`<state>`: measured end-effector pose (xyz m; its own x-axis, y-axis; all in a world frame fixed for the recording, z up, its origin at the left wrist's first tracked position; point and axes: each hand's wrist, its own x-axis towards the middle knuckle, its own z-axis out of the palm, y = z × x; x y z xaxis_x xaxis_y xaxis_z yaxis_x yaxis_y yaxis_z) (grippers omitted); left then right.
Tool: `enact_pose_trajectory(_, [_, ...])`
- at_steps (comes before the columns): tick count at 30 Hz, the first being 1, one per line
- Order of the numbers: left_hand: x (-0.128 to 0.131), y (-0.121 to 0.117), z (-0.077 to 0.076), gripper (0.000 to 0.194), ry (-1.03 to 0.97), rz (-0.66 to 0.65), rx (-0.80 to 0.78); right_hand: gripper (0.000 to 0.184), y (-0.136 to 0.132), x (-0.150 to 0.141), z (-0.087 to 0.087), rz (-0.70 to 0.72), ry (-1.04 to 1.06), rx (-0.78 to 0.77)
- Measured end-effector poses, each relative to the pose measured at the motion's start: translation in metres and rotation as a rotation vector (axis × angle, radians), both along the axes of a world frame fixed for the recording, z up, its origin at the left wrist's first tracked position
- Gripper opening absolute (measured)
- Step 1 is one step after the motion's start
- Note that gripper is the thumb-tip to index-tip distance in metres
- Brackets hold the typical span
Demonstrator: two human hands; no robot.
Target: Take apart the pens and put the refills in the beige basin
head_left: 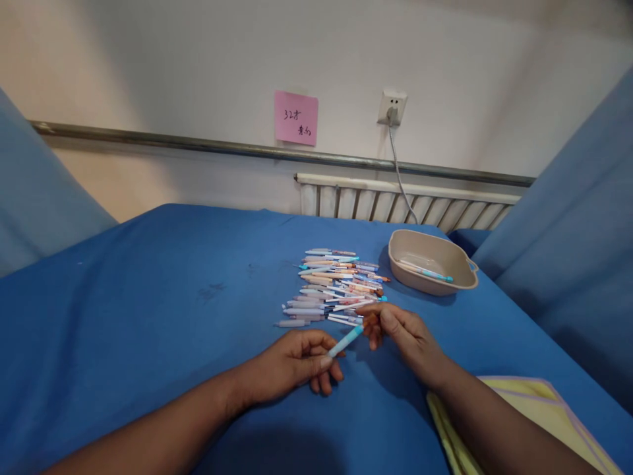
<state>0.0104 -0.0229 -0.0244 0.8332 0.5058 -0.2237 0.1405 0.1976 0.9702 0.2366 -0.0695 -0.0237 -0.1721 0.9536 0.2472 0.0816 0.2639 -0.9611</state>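
Note:
My left hand [311,359] is closed around a light blue pen [346,341], its thumb pressed along the barrel and the bright blue end slanting up to the right. My right hand [403,333] is at that bright blue end with its fingers bent together in a pinch. An orange-brown patch shows by those fingertips, but I cannot make out what they grip. Just beyond both hands, a pile of pens [341,280] lies in a loose column on the blue cloth, in white, grey, peach and blue.
A beige plastic basin [403,270] with a few pens [425,270] in it stands at the right. A yellow folded cloth [539,409] lies under my right forearm. Behind the blue-covered table [148,297] are a radiator [356,198], a metal rail [222,146] and a plugged-in cable [398,158].

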Motion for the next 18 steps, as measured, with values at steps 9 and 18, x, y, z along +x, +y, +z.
enact_pose_trajectory(9, [0.0009,-0.0010,0.0047,0.032,0.011,0.038,-0.017,0.023,0.0065,0.0000,-0.0055,-0.123,0.129,0.024])
enact_pose_trajectory(18, [0.0004,-0.0008,0.0015,0.031,0.047,0.022,0.022,0.020,0.0039,-0.0039,-0.0024,-0.156,0.042,-0.035])
